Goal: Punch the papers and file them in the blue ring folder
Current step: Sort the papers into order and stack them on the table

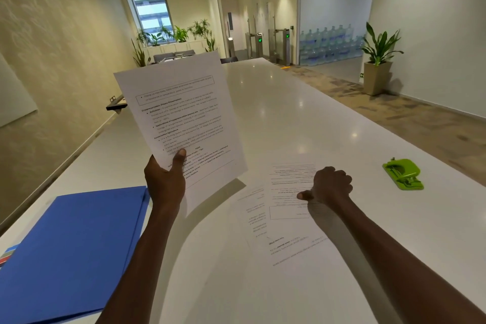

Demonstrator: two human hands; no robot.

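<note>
My left hand (165, 181) holds a printed sheet of paper (181, 118) upright above the white table, thumb on its lower front. My right hand (328, 187) rests curled on top of two more printed sheets (284, 223) that lie overlapping on the table; whether it grips one I cannot tell. The blue ring folder (68, 250) lies closed at the near left, just left of my left forearm. A green hole punch (403, 173) sits on the table to the right of my right hand, apart from it.
The long white table (276, 102) stretches away ahead. A striped item (6, 255) pokes out under the folder's left edge. A wall runs along the left side; a potted plant (378, 60) stands on the floor at the right.
</note>
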